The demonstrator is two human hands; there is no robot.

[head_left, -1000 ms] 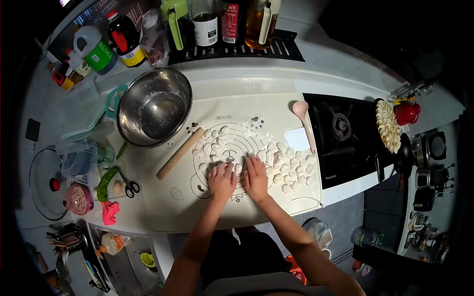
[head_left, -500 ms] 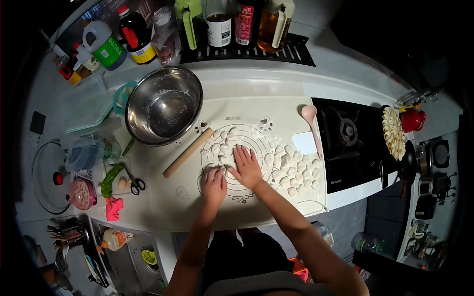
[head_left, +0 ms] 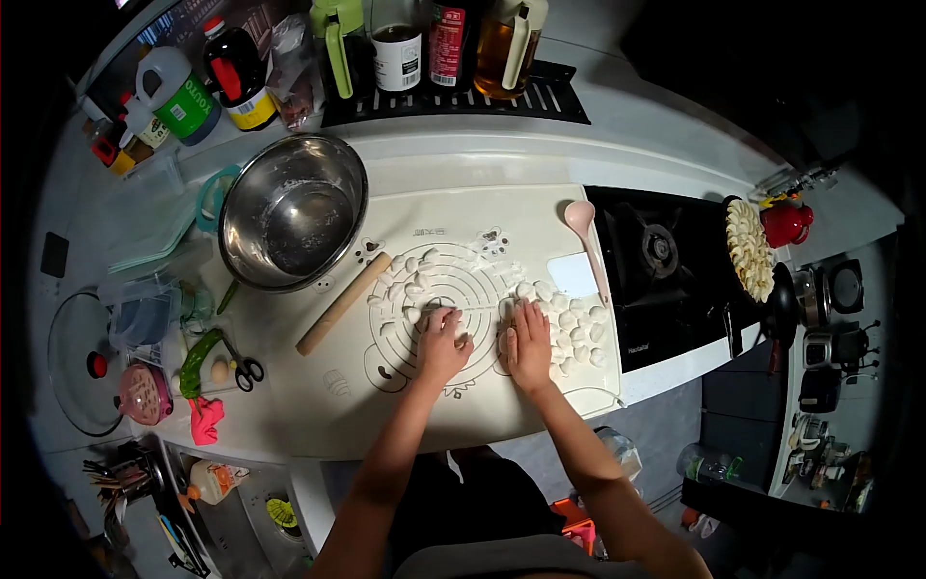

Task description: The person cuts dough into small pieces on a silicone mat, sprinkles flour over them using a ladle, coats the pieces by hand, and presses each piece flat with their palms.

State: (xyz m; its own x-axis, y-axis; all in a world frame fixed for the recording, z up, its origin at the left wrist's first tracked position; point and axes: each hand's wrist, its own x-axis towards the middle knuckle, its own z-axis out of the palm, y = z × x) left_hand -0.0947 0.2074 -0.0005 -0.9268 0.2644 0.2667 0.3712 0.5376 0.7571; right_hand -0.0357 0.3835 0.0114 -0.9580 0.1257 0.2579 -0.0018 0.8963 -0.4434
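Note:
My right hand (head_left: 528,347) lies flat with its fingers stretched out, over the left edge of a cluster of small white dough pieces (head_left: 579,333). My left hand (head_left: 444,345) is over the printed rings of the pale pastry mat (head_left: 318,405), its fingers bent and the thumb held apart. White dough shows close to its fingertips; what lies under the palm is hidden. More dough pieces (head_left: 415,289) are scattered on the rings just beyond it. A wooden rolling pin (head_left: 343,305) rests slantwise to the left.
A steel bowl (head_left: 294,212) stands at the back left. At right are a pink spoon (head_left: 581,220), a white card (head_left: 573,275), a gas stove (head_left: 661,261) and a pan of dumplings (head_left: 749,251). Scissors (head_left: 248,373) and a green pepper (head_left: 200,362) lie at left.
My right hand has moved right, from the middle of the rings to the dough cluster. My left hand has shifted slightly right and inward over the rings. The view has shifted a little.

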